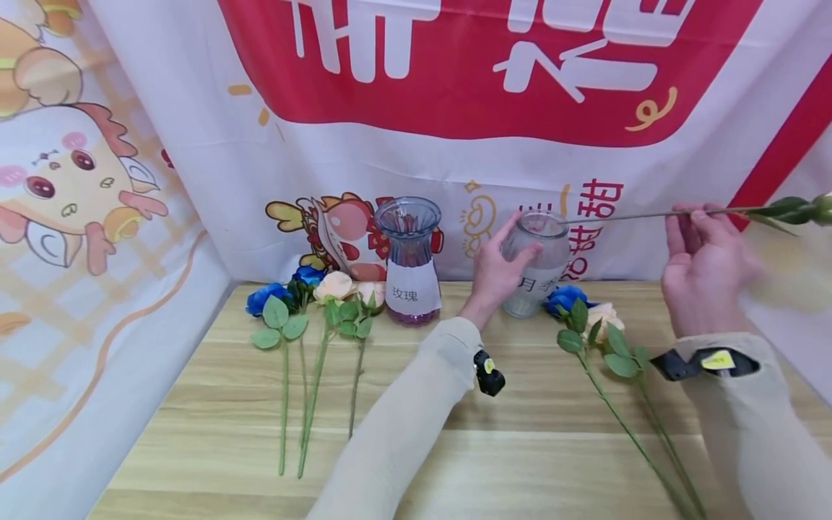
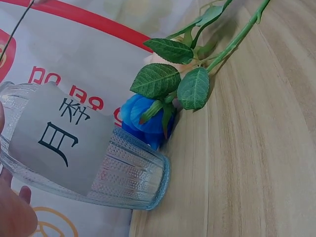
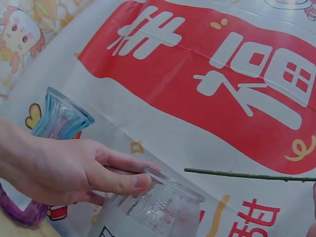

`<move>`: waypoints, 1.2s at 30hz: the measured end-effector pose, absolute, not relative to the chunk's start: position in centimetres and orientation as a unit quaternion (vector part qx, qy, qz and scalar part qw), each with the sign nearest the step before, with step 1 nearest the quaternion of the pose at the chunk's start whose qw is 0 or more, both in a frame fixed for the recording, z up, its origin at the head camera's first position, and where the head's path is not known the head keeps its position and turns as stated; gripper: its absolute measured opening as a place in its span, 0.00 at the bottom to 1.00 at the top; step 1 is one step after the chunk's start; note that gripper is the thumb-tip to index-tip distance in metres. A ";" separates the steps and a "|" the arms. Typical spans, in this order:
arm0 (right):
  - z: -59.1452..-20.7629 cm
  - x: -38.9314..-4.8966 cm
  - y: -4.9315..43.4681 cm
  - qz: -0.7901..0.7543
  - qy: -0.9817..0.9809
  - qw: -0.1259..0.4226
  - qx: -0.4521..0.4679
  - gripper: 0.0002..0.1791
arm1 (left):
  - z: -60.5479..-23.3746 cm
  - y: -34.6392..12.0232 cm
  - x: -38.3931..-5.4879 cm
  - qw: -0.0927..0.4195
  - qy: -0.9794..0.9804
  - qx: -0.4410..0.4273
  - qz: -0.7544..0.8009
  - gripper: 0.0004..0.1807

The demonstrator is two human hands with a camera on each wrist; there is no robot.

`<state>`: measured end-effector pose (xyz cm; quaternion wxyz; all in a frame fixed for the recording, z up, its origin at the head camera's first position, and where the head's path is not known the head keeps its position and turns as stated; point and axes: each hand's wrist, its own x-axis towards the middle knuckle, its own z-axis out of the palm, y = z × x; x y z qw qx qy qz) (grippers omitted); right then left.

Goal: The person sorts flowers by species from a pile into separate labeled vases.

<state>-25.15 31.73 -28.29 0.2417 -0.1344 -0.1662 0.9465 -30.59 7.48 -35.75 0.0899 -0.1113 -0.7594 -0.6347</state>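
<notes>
My left hand (image 1: 497, 269) grips a clear glass vase (image 1: 522, 307) near its rim, thumb on the near side. The vase carries a white paper label (image 2: 61, 138) with black characters. In the head view my right hand (image 1: 705, 271) pinches the thin green stem of an artificial flower (image 1: 624, 216), held nearly level. The stem's bare end is near the vase mouth; in the right wrist view it shows above the rim, apart from it. Leaves and a green bud base (image 1: 822, 209) are at the right edge of the head view, the rest of the bloom cut off or blurred.
A second glass vase (image 1: 409, 253), bluish with a purple base and a label, stands to the left. Blue (image 1: 268, 298) and cream roses (image 1: 334, 286) lie left of it. Another blue rose (image 1: 567, 297) and cream rose (image 1: 604, 321) lie right. A printed cloth (image 1: 455, 159) hangs behind.
</notes>
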 end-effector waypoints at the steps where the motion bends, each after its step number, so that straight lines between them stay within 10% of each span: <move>1: -28.3 -25.4 31.4 0.944 -0.170 0.245 -0.143 0.13 | -35.7 7.5 -30.6 0.090 -0.759 -0.111 -0.635 0.38; 36: -30.3 -28.9 22.7 0.894 -0.335 0.265 -0.138 0.19 | -36.1 7.6 -30.4 0.111 -0.771 -0.114 -0.617 0.38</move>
